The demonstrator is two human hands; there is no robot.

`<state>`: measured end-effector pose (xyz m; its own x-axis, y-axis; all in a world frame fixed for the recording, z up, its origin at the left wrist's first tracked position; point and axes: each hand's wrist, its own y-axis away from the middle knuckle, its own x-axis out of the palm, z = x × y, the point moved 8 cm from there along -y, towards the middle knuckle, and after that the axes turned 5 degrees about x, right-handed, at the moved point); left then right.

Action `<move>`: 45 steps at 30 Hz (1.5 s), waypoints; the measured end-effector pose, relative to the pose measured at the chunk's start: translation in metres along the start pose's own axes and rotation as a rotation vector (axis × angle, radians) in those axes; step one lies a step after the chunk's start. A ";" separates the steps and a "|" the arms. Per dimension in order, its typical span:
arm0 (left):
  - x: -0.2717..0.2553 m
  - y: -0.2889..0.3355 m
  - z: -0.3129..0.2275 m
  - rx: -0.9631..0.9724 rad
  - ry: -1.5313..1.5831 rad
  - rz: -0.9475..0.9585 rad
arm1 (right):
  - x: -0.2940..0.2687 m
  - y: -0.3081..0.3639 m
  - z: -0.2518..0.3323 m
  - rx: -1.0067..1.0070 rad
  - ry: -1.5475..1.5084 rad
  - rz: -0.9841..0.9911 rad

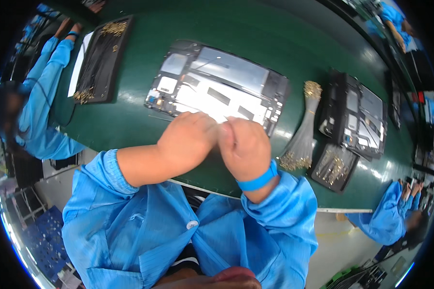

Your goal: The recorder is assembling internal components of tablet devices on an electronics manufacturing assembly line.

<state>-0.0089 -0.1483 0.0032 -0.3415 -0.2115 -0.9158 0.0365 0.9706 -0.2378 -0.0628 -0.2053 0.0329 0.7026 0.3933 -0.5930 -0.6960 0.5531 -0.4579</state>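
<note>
My left hand (190,142) and my right hand (246,147) meet knuckle to knuckle just over the near edge of an opened flat device casing (217,94), dark-framed with silver and white panels inside. Both hands are closed, fingers tucked down and slightly blurred. From beneath the left hand a thin cable (160,117) sticks out leftward. Whatever the right fingers grip is hidden behind the knuckles. Right of the casing lies a tied bundle of thin clear cables (302,127) with gold-coloured ends.
A stack of similar casings (354,113) stands to the right, behind a small black tray (318,177) of gold-ended parts. At far left, a dark tray (112,79) holds more cables beside a co-worker's blue sleeve (41,96). Everything rests on a green tabletop (144,29).
</note>
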 end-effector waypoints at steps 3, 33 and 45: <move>0.000 0.002 0.005 -0.036 -0.098 0.068 | 0.007 -0.005 -0.010 0.079 -0.007 0.012; 0.014 -0.080 0.053 -0.361 0.584 -0.031 | -0.151 0.076 -0.156 1.415 -0.971 -0.727; -0.039 -0.025 0.000 -0.531 1.896 -0.405 | -0.004 0.031 0.003 0.979 -1.174 -0.146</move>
<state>0.0034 -0.1647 0.0445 -0.6383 -0.3637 0.6785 -0.3894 0.9128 0.1230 -0.0866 -0.1880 0.0232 0.7980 0.3737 0.4728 -0.5762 0.7030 0.4169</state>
